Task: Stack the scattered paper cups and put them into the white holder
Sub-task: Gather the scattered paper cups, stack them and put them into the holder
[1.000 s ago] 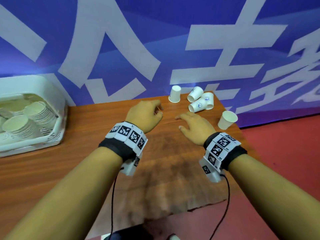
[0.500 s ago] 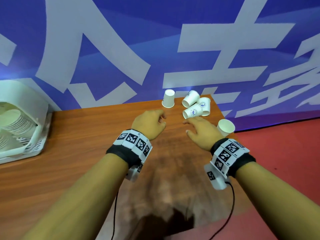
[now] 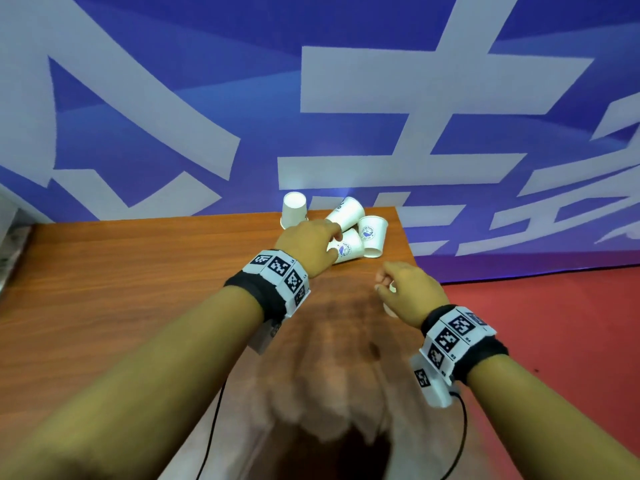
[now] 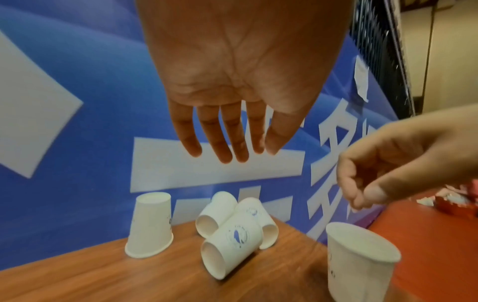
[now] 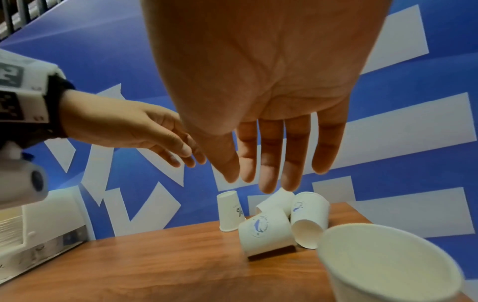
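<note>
Several white paper cups sit at the table's far right corner. One cup [image 3: 294, 209] [image 4: 150, 224] stands upside down. Three lie on their sides in a cluster: the back cup [image 3: 348, 211], the right cup [image 3: 372, 235] and the front cup [image 3: 346, 249] [image 4: 232, 243]. An upright cup [image 4: 362, 263] [image 5: 388, 265] stands nearer, by the right edge. My left hand [image 3: 332, 233] [image 4: 227, 155] hovers open above the cluster, fingers straight. My right hand [image 3: 381, 282] [image 5: 264, 179] hangs empty just above the upright cup, which it mostly hides in the head view.
The white holder [image 5: 51, 214] with stacked cups stands at the table's far left, seen in the right wrist view. A blue banner with white letters [image 3: 346, 98] rises right behind the cups. The table's right edge [image 3: 412, 258] drops to red floor [image 3: 554, 323].
Both hands moved forward: the left now over the lying cups, the right over the upright cup. The head view swung right and the holder slid out of it.
</note>
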`<act>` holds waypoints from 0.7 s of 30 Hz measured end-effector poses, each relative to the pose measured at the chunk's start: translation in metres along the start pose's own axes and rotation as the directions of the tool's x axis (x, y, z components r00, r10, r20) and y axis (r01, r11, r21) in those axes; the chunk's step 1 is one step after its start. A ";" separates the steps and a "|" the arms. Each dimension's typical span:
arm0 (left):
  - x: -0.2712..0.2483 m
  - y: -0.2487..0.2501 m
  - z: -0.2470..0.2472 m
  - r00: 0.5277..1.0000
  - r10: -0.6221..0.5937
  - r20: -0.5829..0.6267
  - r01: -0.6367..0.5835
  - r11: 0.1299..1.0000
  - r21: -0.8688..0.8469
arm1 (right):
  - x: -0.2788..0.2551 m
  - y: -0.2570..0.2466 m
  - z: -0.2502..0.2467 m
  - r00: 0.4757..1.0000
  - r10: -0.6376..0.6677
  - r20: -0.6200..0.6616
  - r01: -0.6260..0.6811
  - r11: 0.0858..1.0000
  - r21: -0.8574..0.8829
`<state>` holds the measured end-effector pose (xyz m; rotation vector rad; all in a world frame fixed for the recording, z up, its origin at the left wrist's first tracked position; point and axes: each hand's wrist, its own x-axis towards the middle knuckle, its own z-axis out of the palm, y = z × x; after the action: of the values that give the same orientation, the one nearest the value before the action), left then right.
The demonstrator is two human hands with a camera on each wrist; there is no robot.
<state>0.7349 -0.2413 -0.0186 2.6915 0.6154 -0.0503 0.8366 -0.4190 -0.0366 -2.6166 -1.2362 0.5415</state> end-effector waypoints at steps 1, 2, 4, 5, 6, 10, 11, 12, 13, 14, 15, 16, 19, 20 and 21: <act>0.010 0.005 0.007 1.000 -0.005 0.028 0.004 1.000 0.028 | 0.003 0.011 -0.001 1.000 -0.018 0.021 0.018 1.000 -0.011; 0.019 0.010 0.014 0.998 -0.004 0.058 0.001 0.998 0.063 | 0.006 0.021 -0.002 0.999 -0.040 0.034 0.041 0.999 -0.024; 0.036 0.018 0.028 0.996 0.004 0.092 -0.013 0.996 0.089 | 0.012 0.040 -0.003 0.995 -0.084 0.051 0.086 0.995 -0.043; 0.043 0.022 0.034 0.996 0.000 0.095 -0.007 0.997 0.073 | 0.015 0.049 -0.002 0.993 -0.101 0.062 0.104 0.993 -0.049; 0.049 0.026 0.038 0.996 -0.009 0.089 0.005 0.999 0.053 | 0.017 0.056 -0.001 0.991 -0.114 0.076 0.118 0.992 -0.053; 0.067 0.034 0.050 0.996 -0.055 0.068 0.052 0.998 0.047 | 0.024 0.075 0.002 0.982 -0.164 0.098 0.169 0.985 -0.041; 0.071 0.034 0.051 0.995 -0.066 0.069 0.062 0.996 0.063 | 0.026 0.078 0.002 0.979 -0.174 0.104 0.179 0.983 -0.041; 0.074 0.033 0.051 0.995 -0.075 0.067 0.069 0.995 0.078 | 0.027 0.081 0.003 0.977 -0.181 0.111 0.186 0.982 -0.043; 0.078 0.032 0.052 0.995 -0.081 0.063 0.075 0.993 0.090 | 0.029 0.083 0.003 0.976 -0.184 0.119 0.190 0.981 -0.046; 0.082 0.031 0.053 0.995 -0.083 0.054 0.077 0.992 0.100 | 0.030 0.086 0.004 0.974 -0.185 0.128 0.193 0.980 -0.049; 0.086 0.031 0.054 0.996 -0.082 0.044 0.077 0.991 0.112 | 0.031 0.088 0.005 0.973 -0.186 0.135 0.195 0.979 -0.052; 0.091 0.031 0.056 0.996 -0.078 0.038 0.073 0.989 0.127 | 0.033 0.091 0.007 0.972 -0.187 0.142 0.196 0.979 -0.055; 0.103 0.032 0.065 0.995 -0.064 0.075 0.046 0.974 0.220 | 0.035 0.095 0.010 0.969 -0.187 0.159 0.200 0.977 -0.072; 0.106 0.031 0.069 0.993 -0.062 0.098 0.035 0.967 0.254 | 0.036 0.095 0.011 0.968 -0.194 0.161 0.209 0.974 -0.084; 0.109 0.030 0.075 0.991 -0.061 0.120 0.025 0.959 0.283 | 0.036 0.096 0.012 0.965 -0.206 0.162 0.223 0.970 -0.099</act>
<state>0.8497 -0.2488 -0.0901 2.9166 0.6712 -0.3434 0.9201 -0.4512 -0.0881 -2.5264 -1.6218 0.6550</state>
